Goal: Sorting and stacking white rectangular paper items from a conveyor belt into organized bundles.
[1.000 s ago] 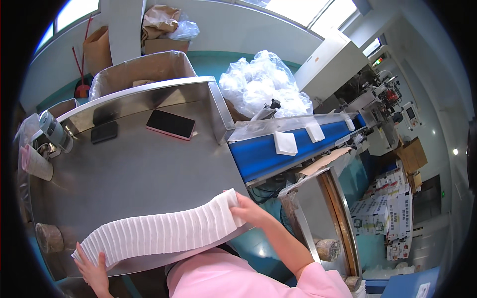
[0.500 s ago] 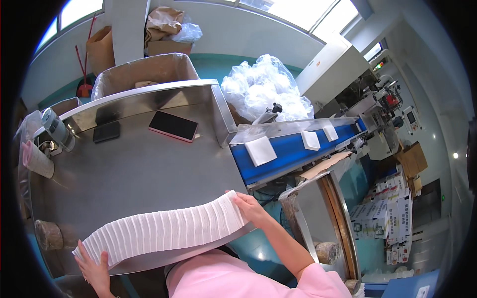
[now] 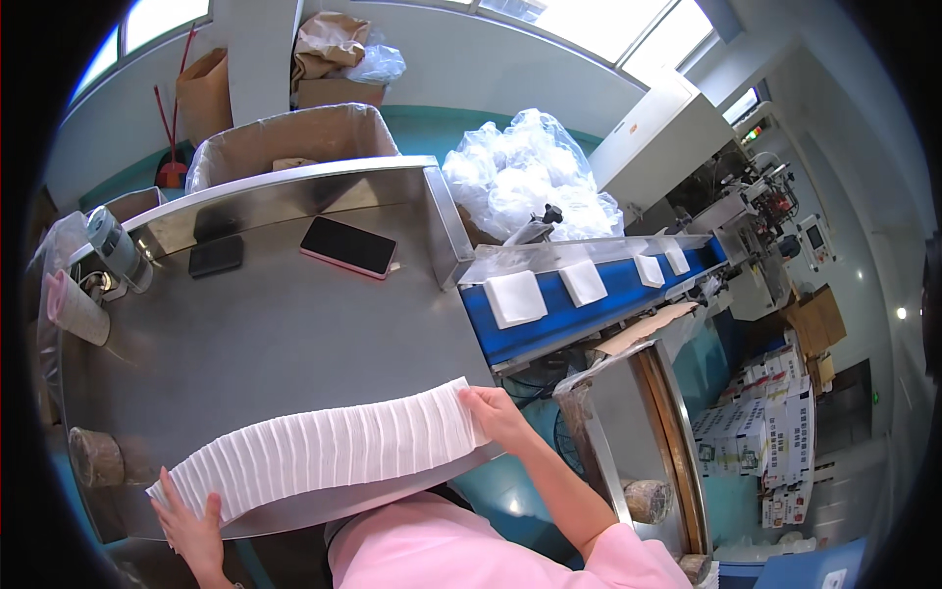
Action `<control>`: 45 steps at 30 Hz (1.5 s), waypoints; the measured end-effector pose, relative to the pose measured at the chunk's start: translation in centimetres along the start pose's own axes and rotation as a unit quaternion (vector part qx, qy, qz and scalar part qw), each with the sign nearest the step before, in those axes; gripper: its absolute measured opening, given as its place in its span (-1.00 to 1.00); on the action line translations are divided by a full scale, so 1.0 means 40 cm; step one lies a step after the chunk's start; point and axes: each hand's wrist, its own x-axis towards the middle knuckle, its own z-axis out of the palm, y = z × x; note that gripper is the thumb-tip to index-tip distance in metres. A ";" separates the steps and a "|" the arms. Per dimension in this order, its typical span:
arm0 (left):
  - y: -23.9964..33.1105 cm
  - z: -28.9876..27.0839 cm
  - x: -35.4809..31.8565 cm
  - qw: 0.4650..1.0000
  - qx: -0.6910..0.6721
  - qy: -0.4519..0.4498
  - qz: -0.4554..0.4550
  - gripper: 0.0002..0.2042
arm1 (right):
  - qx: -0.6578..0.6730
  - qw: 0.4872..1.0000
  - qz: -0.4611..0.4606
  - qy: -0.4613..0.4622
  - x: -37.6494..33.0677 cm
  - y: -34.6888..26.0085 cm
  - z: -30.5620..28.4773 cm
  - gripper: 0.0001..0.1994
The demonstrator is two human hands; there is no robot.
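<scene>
A long, curved row of folded white napkins (image 3: 334, 447), standing on edge and packed together, lies along the near side of the steel table (image 3: 324, 344). At its left end my left hand (image 3: 194, 530) clasps the stack, thumb on the near side and fingers around the end. My right hand (image 3: 494, 412) grips the right end, thumb toward the top edge and its other fingers partly hidden behind the last napkins. On the blue conveyor belt (image 3: 549, 312) to the right lie several flat, folded white napkins (image 3: 515, 299), apart from one another.
A phone (image 3: 348, 247) and a dark flat case (image 3: 216, 257) lie at the table's back. A clear bottle (image 3: 118, 250) and a pink-white cup (image 3: 78, 309) stand left, above a tape roll (image 3: 96, 457). A lined carton (image 3: 294, 142) and plastic bags (image 3: 525, 177) are behind.
The napkins on the belt have moved toward the table, and another shows at the far end. Both hands keep their hold on the row, almost unmoved. The view has shifted slightly.
</scene>
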 end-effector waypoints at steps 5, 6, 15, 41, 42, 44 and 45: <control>0.012 -0.012 -0.006 1.000 0.016 -0.016 -0.018 -0.21 | 0.062 0.992 -0.113 0.015 0.008 -0.007 0.009 -0.69; 0.010 -0.009 -0.002 1.000 0.016 -0.010 -0.012 -0.21 | 0.021 0.994 -0.111 -0.008 0.022 0.007 -0.017 -0.69; 0.039 -0.016 -0.006 1.000 -0.009 0.003 0.001 -0.17 | -0.079 0.986 -0.147 0.018 -0.001 -0.010 0.013 -0.40; 0.085 -0.020 -0.022 0.998 -0.031 0.017 0.051 -0.10 | 0.103 0.991 -0.086 0.028 0.035 0.025 -0.030 -0.73; 0.089 -0.024 -0.022 0.999 -0.024 0.004 0.049 -0.11 | 0.235 0.962 -0.067 0.119 0.043 0.012 -0.044 -0.74; 0.088 -0.018 -0.020 0.998 -0.024 0.009 0.056 -0.11 | 0.341 0.917 -0.074 0.195 0.064 0.023 -0.069 -0.66; 0.086 -0.015 -0.022 0.998 -0.022 0.013 0.060 -0.11 | 0.348 0.910 -0.052 0.219 0.055 0.007 -0.054 -0.63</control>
